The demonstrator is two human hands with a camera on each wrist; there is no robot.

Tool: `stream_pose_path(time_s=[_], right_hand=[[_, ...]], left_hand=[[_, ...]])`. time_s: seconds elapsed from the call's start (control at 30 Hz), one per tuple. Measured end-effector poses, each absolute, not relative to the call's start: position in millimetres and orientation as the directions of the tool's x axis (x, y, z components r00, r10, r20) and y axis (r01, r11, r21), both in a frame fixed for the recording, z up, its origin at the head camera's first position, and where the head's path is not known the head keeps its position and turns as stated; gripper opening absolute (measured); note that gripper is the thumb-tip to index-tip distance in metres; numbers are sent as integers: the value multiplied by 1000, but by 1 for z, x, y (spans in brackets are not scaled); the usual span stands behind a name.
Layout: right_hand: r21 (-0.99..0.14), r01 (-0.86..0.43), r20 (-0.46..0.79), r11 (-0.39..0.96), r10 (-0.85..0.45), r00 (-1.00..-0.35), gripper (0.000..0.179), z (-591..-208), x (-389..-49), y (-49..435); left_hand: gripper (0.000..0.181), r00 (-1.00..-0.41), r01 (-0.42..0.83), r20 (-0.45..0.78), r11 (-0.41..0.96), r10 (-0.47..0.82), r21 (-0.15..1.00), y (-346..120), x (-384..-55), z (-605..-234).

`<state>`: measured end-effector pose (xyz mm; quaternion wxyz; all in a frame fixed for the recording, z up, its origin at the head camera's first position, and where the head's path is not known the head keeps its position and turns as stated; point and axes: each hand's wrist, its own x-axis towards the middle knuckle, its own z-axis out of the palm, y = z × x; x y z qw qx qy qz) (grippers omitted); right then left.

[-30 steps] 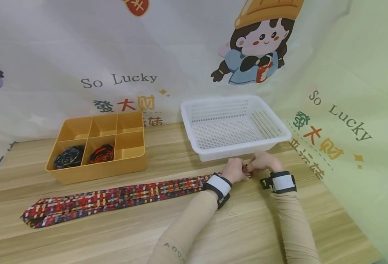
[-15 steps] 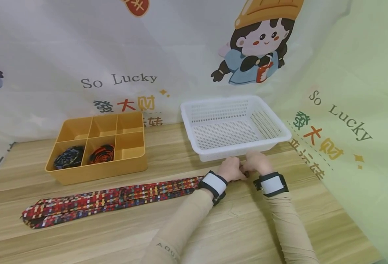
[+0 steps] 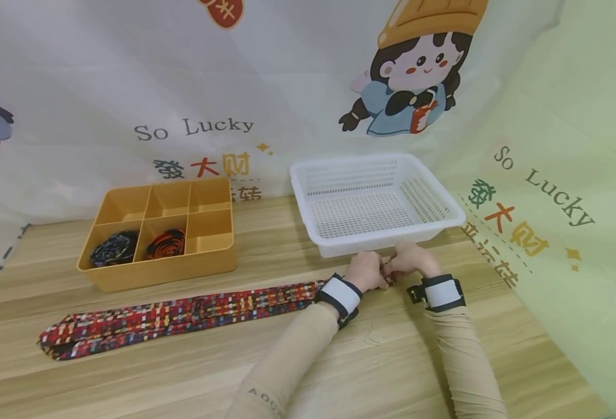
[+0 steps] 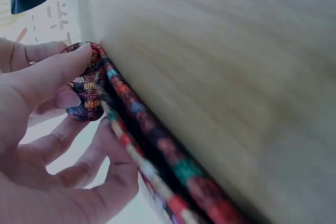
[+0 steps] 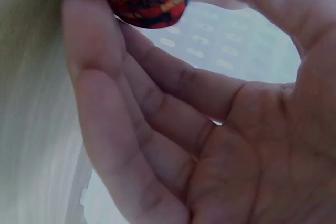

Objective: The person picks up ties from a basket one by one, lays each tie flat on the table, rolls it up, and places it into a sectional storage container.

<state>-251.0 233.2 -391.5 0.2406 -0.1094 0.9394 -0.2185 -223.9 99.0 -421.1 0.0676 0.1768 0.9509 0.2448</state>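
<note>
A multicoloured checked necktie [image 3: 182,311], mostly red, stretches doubled across the table from the far left to both hands. Its right end is wound into a small roll [image 4: 84,95], standing on edge in the left wrist view. The left hand [image 3: 366,271] pinches this roll between thumb and fingers, and the two flat layers run out past its fingertips. From the other side the right hand [image 3: 411,260] grips the roll, its fingers curled beneath the checked fabric in the right wrist view. In the head view, the hands mostly hide the roll.
A yellow divided box [image 3: 156,276] stands behind the tie, at left. Its front compartments hold a dark blue rolled tie [image 3: 115,249] and an orange-and-black one [image 3: 166,244]. A white plastic basket [image 3: 322,249] stands just beyond the hands, near the printed backdrop [image 3: 287,70].
Both hands have shifted slightly left with the tie's rolled end, and the right hand has since turned back a little to the right. The flat left part of the tie lies as before.
</note>
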Motion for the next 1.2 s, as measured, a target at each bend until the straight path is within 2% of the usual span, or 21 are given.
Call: stream_pose_path(time_s=[0.07,0.2,0.33,0.4,0.53,0.63,0.73,0.97,1.2], right_hand=[[-499,-75,-405,864,-309,-860,16,-398,-255,235],[-455,-53,-399,889,-257,-880,15,-399,-254,229],[-361,-45,-380,932,-191,-905,19,-392,-245,217],[-321,-41,-371,946,-165,-914,22,-389,-242,213],[-241,-36,-361,970,-124,-924,26,-387,-238,207],[-199,-41,-350,979,-110,-930,31,-389,-237,204],[-192,-56,-329,980,-118,-937,38,-392,-237,201],[-178,-29,-319,984,-85,-944,35,-394,-234,195],[-193,-40,-354,980,-107,-929,22,-396,-238,190]], left_hand=[[25,-915,333,-42,809,402,483,97,-223,-422],[35,-857,427,-72,781,510,455,85,-222,-422],[58,-783,541,-123,765,610,351,71,-214,-421],[61,-756,597,-131,757,642,265,66,-206,-423],[48,-730,669,-86,734,678,118,59,-187,-426],[31,-715,697,-20,714,699,65,56,-176,-428],[22,-696,718,32,696,717,28,55,-170,-429],[32,-676,737,128,671,726,80,56,-170,-429],[40,-724,690,63,717,687,100,61,-176,-424]])
